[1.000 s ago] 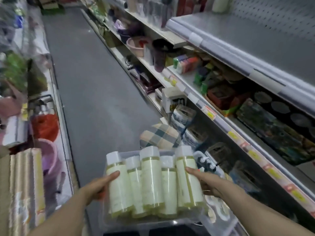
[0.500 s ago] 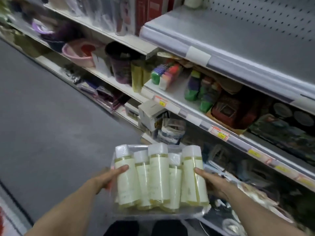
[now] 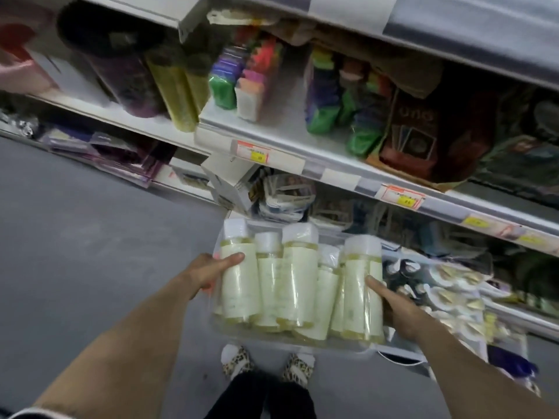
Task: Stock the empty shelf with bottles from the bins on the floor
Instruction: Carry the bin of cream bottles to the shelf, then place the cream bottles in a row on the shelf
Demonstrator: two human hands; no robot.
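I hold a clear plastic bin (image 3: 348,343) in front of me, above the floor. Several pale yellow bottles (image 3: 290,282) with white caps lie side by side in it. My left hand (image 3: 208,272) grips the bin's left side, thumb resting on the leftmost bottle. My right hand (image 3: 393,303) grips the right side, thumb on the rightmost bottle. The grey front edge of the empty shelf (image 3: 453,28) crosses the top right; its surface is out of view.
A shelf (image 3: 287,146) with price tags, holding coloured sponges and boxes, runs across the middle, with packaged goods on a lower shelf (image 3: 514,316) at right. Grey aisle floor (image 3: 75,237) spreads to the left. My feet in leopard slippers (image 3: 269,365) stand below the bin.
My view has swung right and down from the aisle toward the shelving. Both hands keep the same grip on the bin, and the bottles have shifted slightly inside.
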